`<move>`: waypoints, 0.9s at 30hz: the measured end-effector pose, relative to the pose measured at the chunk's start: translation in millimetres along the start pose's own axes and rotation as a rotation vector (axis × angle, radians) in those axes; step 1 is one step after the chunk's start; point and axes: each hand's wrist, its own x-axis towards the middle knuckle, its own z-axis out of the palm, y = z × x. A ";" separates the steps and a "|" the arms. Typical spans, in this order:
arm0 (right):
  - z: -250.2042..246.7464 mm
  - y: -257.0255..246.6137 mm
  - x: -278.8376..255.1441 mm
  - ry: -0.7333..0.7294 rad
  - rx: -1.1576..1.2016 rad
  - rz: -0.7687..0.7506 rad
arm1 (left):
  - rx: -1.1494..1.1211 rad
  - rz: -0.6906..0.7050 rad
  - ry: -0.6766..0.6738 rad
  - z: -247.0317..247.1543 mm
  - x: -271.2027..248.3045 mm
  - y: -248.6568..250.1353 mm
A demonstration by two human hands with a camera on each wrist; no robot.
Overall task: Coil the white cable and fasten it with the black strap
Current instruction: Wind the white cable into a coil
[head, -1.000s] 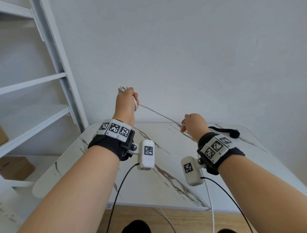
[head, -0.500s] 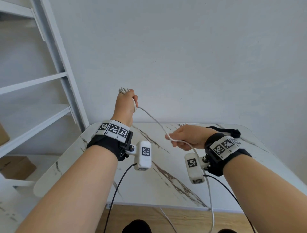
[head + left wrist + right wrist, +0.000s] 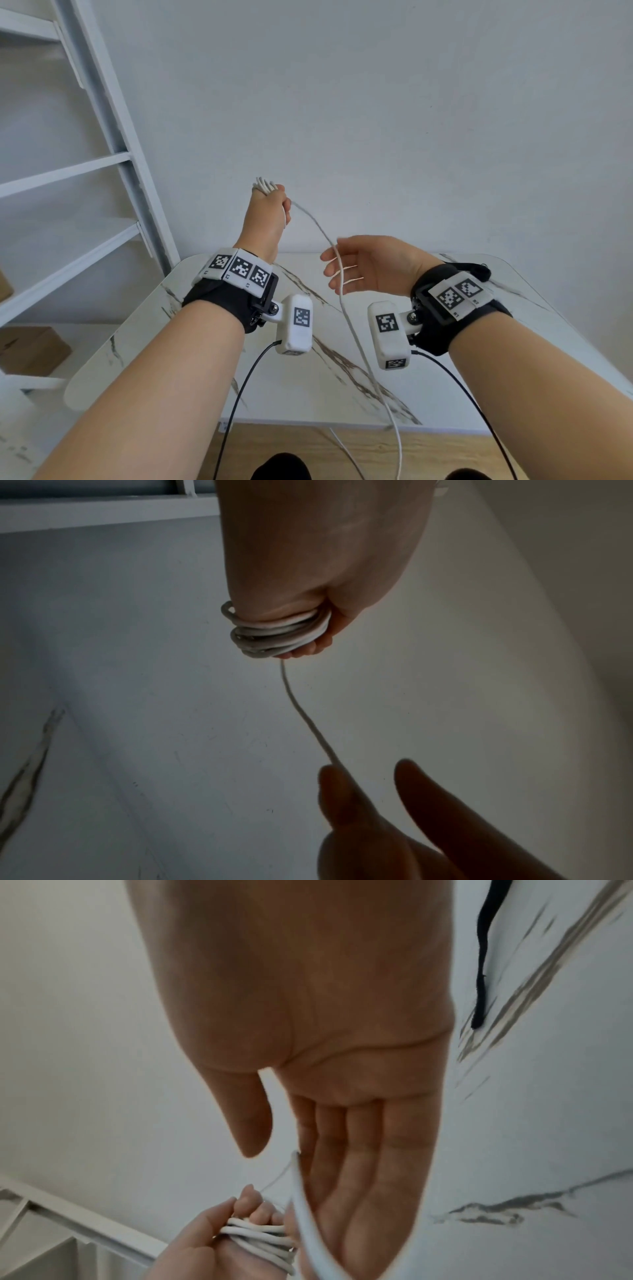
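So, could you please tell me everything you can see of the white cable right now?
The white cable is thin, round and smooth, plastic-looking. Several turns are bunched into a small coil, gripped in the raised left hand above the table. From the coil one loose strand runs down across the straight fingers of the open right hand, over the table's near edge and out of view below. No strap is on it.

A white marble-patterned worktop [image 3: 342,383] with grey-brown veins and rounded corners stands against a plain white wall [image 3: 376,102]; a white shelving unit [image 3: 102,164] with slanted uprights rises at the left; brown cardboard boxes [image 3: 30,349] sit low beside it; wooden flooring [image 3: 428,452] shows beneath the worktop's near edge.
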 end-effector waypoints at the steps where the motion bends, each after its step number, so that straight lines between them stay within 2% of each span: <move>1: -1.0 0.0 0.0 0.051 -0.031 -0.010 | 0.010 0.002 0.000 -0.1 -0.1 -0.5; 4: -4.0 2.5 1.8 0.205 -0.156 -0.033 | 0.016 0.008 -0.002 0.8 -0.5 -0.5; 7: -5.2 5.6 6.1 0.367 -0.121 -0.023 | -0.037 -0.018 -0.016 0.3 -0.9 1.2; 11: -7.0 8.1 9.5 0.569 -0.166 -0.037 | -0.159 -0.103 -0.139 -3.2 -5.4 0.6; 15: -11.6 7.6 12.3 0.723 -0.166 -0.058 | -0.148 -0.141 -0.258 -5.1 -8.4 -1.4; 22: -10.4 0.7 18.0 0.778 -0.339 -0.171 | -0.071 -0.178 -0.463 -3.2 -16.4 0.5; 27: -9.6 -0.3 26.2 0.896 -0.496 -0.176 | -0.091 -0.187 -0.529 -0.9 -23.6 4.8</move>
